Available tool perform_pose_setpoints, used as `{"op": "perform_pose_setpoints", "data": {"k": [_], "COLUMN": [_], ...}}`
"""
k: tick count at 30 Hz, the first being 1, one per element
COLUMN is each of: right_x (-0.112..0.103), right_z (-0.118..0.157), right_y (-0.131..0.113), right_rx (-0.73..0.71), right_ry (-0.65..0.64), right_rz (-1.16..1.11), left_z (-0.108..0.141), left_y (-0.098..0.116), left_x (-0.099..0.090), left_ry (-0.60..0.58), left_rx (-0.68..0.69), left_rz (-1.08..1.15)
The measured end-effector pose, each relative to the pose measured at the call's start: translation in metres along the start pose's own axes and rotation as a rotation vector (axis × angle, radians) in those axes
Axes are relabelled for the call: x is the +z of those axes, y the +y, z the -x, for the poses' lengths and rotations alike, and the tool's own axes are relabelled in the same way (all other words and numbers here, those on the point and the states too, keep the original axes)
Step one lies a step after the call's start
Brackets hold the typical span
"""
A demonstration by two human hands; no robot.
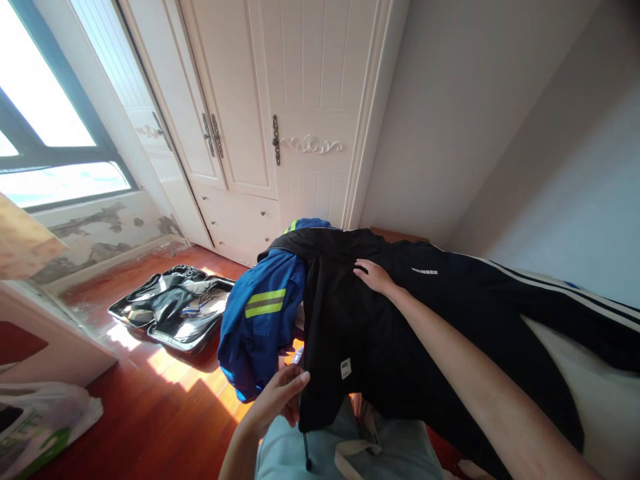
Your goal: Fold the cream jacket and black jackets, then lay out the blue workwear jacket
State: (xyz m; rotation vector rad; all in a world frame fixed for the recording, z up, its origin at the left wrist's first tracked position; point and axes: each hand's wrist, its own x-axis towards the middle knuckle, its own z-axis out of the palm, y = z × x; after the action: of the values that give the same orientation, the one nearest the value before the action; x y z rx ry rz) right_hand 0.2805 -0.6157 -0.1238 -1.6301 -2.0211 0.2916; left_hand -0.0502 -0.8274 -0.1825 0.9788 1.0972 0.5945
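"Where does the jacket [370, 340] lie, from where you stand?"

"Under both hands and well past them; the left hand [283, 393] is at its near edge, over the pale trousers [283, 450] of the wearer; the right hand [376, 277] is farther out, on top of the black cloth; a striped sleeve [560, 323] stretches away to the right."

"Are they gripping it?"

"The left is; thumb and fingers pinch the edge, near a white label [346, 369], and a cord [308, 463] dangles just below; the right merely rests there, fingers loosely spread; the two hands are well apart."

"And that blue coat [265, 340]?"

"Just beyond the left hand, partly covered by the jacket; its yellow bands show."

"What else is about?"

"An open suitcase [173, 343] with things inside, on the red floor [125, 427]; a plastic bag [65, 417] at far left; a white wardrobe [240, 87] behind it all."
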Motion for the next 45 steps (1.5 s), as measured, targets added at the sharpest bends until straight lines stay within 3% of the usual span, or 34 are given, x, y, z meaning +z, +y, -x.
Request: {"op": "perform_pose_setpoints", "data": {"k": [4, 7, 12, 16, 20, 26, 32, 37, 41, 45], "right_x": [0.000, 0.000, -0.002, -0.004, -0.004, -0.004, -0.005, -0.013, -0.029, -0.040], "right_z": [0.000, 0.000, 0.002, 0.003, 0.003, -0.002, -0.002, 0.005, 0.026, 0.085], "right_y": [0.002, 0.001, -0.001, -0.003, -0.002, 0.005, 0.006, -0.006, -0.038, -0.078], "right_rx": [0.005, 0.006, 0.003, -0.005, -0.025, -0.066, -0.082, -0.108, -0.226, -0.643], "right_ry": [-0.001, -0.004, -0.006, -0.008, -0.013, -0.056, -0.040, 0.085, 0.151, -0.026], "right_rz": [0.005, 0.005, 0.006, 0.021, 0.042, 0.081, 0.098, 0.099, 0.099, 0.177], "left_z": [-0.032, -0.036, -0.020, -0.009, 0.012, 0.035, 0.028, 0.029, 0.029, 0.026], "left_y": [-0.037, -0.050, -0.042, -0.031, -0.017, -0.007, -0.024, -0.030, -0.028, -0.026], "left_x": [-0.008, -0.017, -0.021, -0.023, -0.043, -0.066, -0.059, -0.052, -0.045, -0.040], "left_ry": [0.158, 0.120, -0.096, -0.094, -0.181, -0.106, -0.079, -0.054, -0.064, -0.004], "left_rx": [0.051, 0.055, 0.062, 0.061, 0.077, 0.198, 0.180, 0.044, -0.031, -0.110], "left_rz": [-0.062, 0.106, 0.004, -0.002, 0.090, 0.153, 0.317, 0.396, 0.472, 0.444]}}
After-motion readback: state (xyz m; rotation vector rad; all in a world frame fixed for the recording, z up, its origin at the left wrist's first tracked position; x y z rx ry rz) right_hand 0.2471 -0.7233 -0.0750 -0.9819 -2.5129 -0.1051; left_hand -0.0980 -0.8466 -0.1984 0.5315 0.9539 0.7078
